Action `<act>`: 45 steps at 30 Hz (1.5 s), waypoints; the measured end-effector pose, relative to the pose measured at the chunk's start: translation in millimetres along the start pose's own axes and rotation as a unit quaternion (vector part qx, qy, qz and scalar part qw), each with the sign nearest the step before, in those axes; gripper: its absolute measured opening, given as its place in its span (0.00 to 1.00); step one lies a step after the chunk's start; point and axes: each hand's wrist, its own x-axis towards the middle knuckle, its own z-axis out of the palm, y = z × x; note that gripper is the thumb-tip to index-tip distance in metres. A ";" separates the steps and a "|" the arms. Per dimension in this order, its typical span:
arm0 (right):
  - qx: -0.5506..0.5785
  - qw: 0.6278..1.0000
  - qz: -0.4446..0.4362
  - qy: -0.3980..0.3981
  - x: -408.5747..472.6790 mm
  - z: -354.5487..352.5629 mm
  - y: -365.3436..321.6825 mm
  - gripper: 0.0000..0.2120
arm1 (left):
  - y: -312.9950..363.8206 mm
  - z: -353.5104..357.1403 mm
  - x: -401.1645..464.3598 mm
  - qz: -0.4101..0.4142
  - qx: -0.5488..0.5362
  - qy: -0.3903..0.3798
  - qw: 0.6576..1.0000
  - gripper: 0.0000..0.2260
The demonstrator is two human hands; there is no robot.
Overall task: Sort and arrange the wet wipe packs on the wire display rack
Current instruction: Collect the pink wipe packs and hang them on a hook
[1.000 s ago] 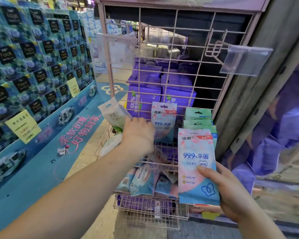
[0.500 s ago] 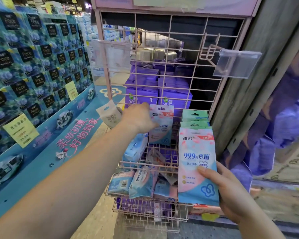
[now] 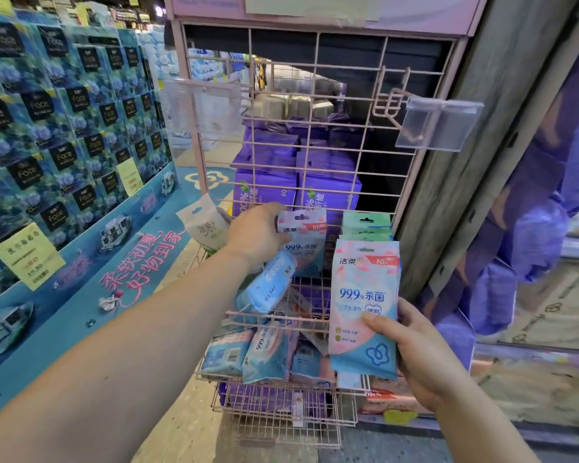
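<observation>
Both hands are up at the pink wire display rack (image 3: 318,128). Her or his left hand (image 3: 254,233) reaches far forward on a straight, outstretched arm, knuckles toward me, fingers curled against the top edge of a pink-and-blue wet wipe pack (image 3: 303,242) hanging at the rack's middle; whether the fingers actually pinch that pack I cannot tell, since the palm side is hidden. Just under that wrist a light blue pack (image 3: 269,285) lies tilted across the upper basket (image 3: 281,317), one end poking over the front wire.

The right hand (image 3: 425,359) is held lower and nearer, wrist bent upward, gripping a second pink-and-blue pack (image 3: 365,309) upright by its lower right part: the thumb lies across the printed front, the other fingers go behind. This pack stands in front of the rack's right side, apart from the wires. Behind its top edge hang several green packs (image 3: 366,223), stacked one before another.

Left of the reaching hand a white pack (image 3: 206,225) with a green base hangs at the rack's left edge. In the lower basket (image 3: 274,379) more blue and pink packs lie jumbled, some leaning, one showing a barcode. Through the wire, purple tissue bales (image 3: 295,182) are stacked behind. A clear price-tag holder (image 3: 438,123) sticks out from an upper hook on the right. To the left stands a blue wall of tissue boxes (image 3: 64,121) with a yellow price card (image 3: 27,255).
</observation>
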 end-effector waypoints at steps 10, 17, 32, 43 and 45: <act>0.003 1.000 0.008 -0.015 3.8 3.8 5.7 0.16 | 13.6 -4.3 -56.1 0.030 0.386 -0.121 0.914 0.37; 0.017 0.999 0.008 -0.030 8.1 9.1 7.2 0.14 | -11.4 -23.2 -43.4 0.006 0.459 -0.170 0.872 0.46; -0.005 1.000 -0.014 -0.011 8.3 -3.8 1.4 0.34 | -27.5 -59.6 -75.2 0.085 0.006 -0.027 0.996 0.38; 0.022 0.998 -0.008 -0.064 -17.4 -32.3 1.5 0.19 | -62.7 21.6 -216.3 -0.205 -0.311 -0.267 0.889 0.27; 0.023 0.998 -0.003 -0.058 -22.8 -37.3 3.6 0.19 | -59.7 52.5 -208.1 -0.288 -0.343 -0.231 0.864 0.25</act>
